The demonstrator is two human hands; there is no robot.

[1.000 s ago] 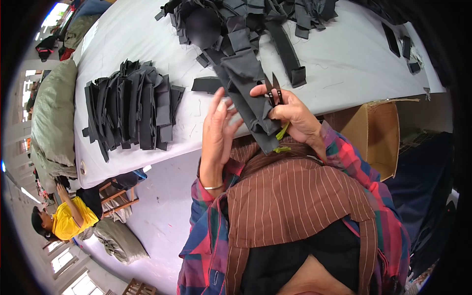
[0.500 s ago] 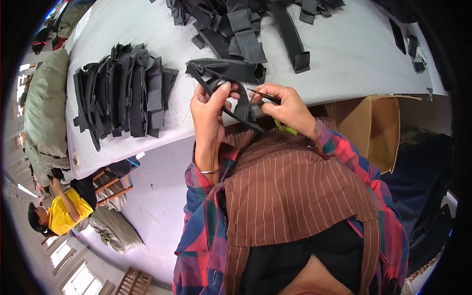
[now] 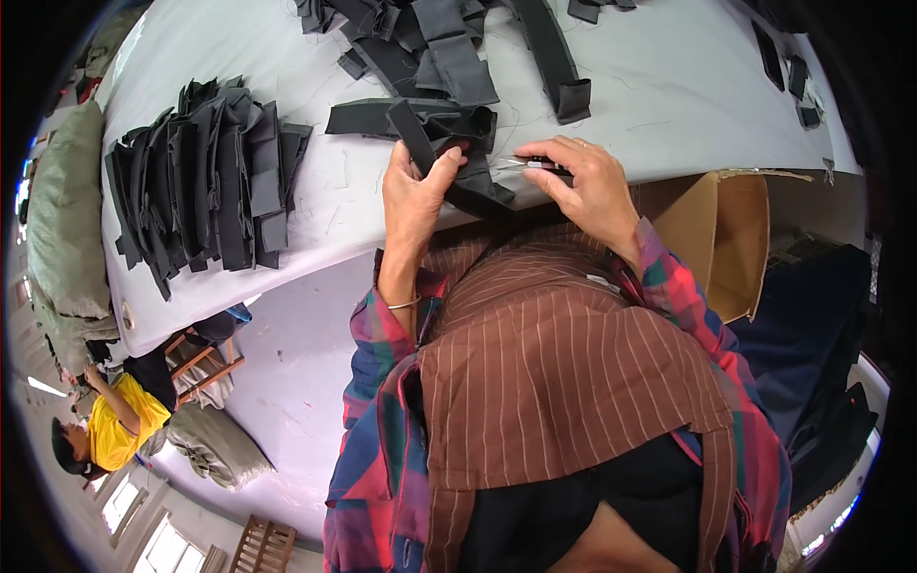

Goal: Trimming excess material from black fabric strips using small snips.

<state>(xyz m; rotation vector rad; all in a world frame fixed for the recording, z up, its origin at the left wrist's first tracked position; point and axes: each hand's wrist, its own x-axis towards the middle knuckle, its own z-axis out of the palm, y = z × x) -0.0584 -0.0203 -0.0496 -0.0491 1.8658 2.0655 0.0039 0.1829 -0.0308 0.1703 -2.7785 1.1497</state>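
My left hand (image 3: 417, 196) pinches a dark grey fabric strap piece (image 3: 420, 129), thumb and fingers pressed together on the band that runs down off the near edge of the white worktop (image 3: 669, 105). My right hand (image 3: 585, 181), just at its 3 o'clock, is closed around small snips (image 3: 535, 164) whose tip points toward the strap. The strap lies at the worktop's front edge, folded over itself. At 9 o'clock from my hands I see a neat stack of the same dark pieces (image 3: 205, 177); at 12 o'clock a loose heap of them (image 3: 449, 38). An open cardboard box (image 3: 726, 239) stands at 4 o'clock below the worktop. Far at 8 o'clock a person in a yellow shirt (image 3: 110, 430) sits on the floor.
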